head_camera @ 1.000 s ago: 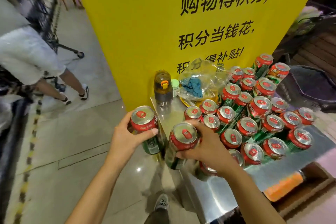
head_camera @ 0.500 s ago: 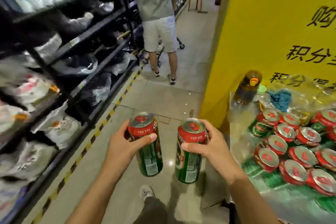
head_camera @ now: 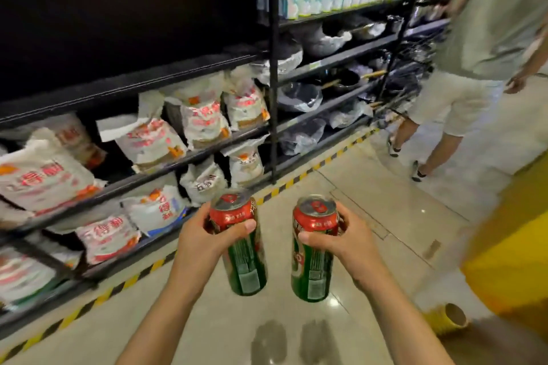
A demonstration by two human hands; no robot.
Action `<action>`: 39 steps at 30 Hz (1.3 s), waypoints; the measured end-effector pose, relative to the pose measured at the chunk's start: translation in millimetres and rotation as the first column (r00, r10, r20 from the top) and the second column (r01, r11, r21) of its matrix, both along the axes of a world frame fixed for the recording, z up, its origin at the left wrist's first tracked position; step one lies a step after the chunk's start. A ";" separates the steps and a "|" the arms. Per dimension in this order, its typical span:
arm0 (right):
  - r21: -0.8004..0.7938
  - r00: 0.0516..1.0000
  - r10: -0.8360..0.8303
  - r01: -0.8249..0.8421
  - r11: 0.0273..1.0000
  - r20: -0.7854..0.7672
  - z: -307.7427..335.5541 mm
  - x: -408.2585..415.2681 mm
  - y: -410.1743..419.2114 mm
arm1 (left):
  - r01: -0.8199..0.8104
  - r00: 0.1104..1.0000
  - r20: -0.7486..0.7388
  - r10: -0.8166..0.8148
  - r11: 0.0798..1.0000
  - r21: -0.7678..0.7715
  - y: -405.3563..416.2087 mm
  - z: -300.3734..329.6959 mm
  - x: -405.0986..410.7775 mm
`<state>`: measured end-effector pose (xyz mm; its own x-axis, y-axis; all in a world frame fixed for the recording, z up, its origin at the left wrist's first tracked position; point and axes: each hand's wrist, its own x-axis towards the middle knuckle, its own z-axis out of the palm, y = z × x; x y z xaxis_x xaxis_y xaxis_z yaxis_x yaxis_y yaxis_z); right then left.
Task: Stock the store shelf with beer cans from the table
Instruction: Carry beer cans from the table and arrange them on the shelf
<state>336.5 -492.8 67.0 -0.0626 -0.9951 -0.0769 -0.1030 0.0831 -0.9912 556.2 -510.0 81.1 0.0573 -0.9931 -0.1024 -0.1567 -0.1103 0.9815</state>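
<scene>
I carry two beer cans, each red at the top and green below. My left hand (head_camera: 204, 241) grips the left beer can (head_camera: 241, 249) around its red band. The right beer can (head_camera: 313, 252) is held the same way by my right hand (head_camera: 345, 246). Both cans are upright over the floor, side by side and apart. The dark store shelf (head_camera: 139, 80) stands ahead and to the left. The table with the other cans is out of view.
White bags (head_camera: 148, 142) fill the lower shelf tiers. A yellow-black striped line (head_camera: 296, 179) runs along the shelf base. A person in pale shorts (head_camera: 450, 104) stands at the right. A yellow panel (head_camera: 510, 264) and a cardboard tube (head_camera: 450, 315) are at lower right.
My view has swung left from the table and yellow sign to the shelf. Both hands kept their cans and carried them along. The table has dropped out of sight.
</scene>
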 end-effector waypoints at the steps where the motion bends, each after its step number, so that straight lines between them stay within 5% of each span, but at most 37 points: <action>1: -0.001 0.999 0.036 -0.036 0.999 0.002 0.7 23.6 -8.2 | -0.037 0.999 0.005 0.037 0.999 -0.006 0.3 1.6 23.0; 16: -0.009 0.952 0.307 -0.307 0.952 -0.018 -4.8 305.6 -110.3 | -0.288 0.956 0.066 0.287 0.958 -0.004 -33.4 1.3 291.2; 39: -0.077 0.776 0.625 -0.631 0.772 -0.089 22.2 479.2 -406.8 | -0.589 0.805 0.017 0.592 0.803 -0.094 -257.1 10.1 437.1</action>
